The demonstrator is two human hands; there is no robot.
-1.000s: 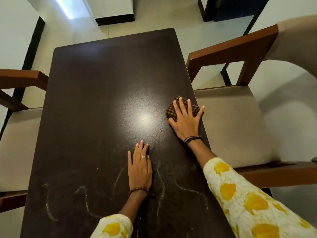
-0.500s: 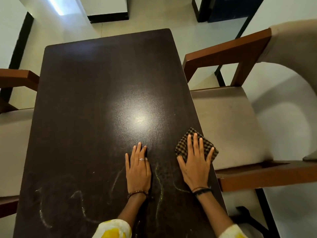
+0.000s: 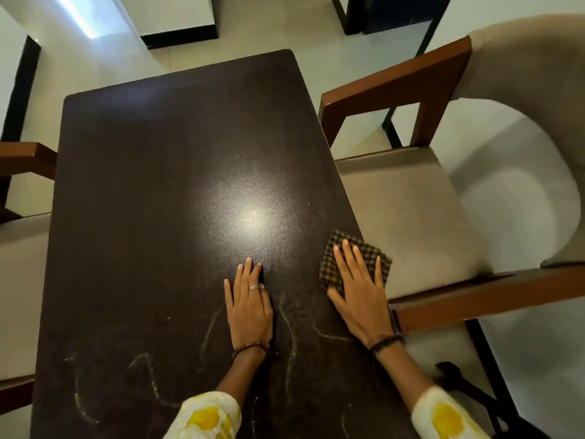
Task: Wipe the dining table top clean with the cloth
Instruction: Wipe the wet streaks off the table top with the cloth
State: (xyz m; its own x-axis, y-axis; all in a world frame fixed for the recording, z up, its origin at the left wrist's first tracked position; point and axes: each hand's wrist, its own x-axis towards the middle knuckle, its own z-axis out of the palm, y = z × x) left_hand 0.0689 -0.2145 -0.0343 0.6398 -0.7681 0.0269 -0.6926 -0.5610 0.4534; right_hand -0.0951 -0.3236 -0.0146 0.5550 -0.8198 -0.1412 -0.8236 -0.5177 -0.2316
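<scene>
The dark brown dining table top (image 3: pixel 164 191) fills the middle of the view. Pale chalk-like squiggles (image 3: pixel 289 331) mark its near end. A folded brown checked cloth (image 3: pixel 364 248) lies at the table's right edge, slightly overhanging it. My right hand (image 3: pixel 359 293) presses flat on the cloth with straight, spread fingers. To its left, my left hand (image 3: pixel 250 304) rests flat on the bare table top, fingers straight, a ring on one finger.
An armchair with wooden arms (image 3: pixel 395 87) and a beige seat (image 3: pixel 411 213) stands close against the table's right side. Another chair's arm (image 3: pixel 28 156) and seat show at the left. Light floor tiles (image 3: pixel 253 30) lie beyond the far end.
My right hand slid the cloth back toward me along the table's right edge, then held near the squiggles. My left hand stayed put on the table.
</scene>
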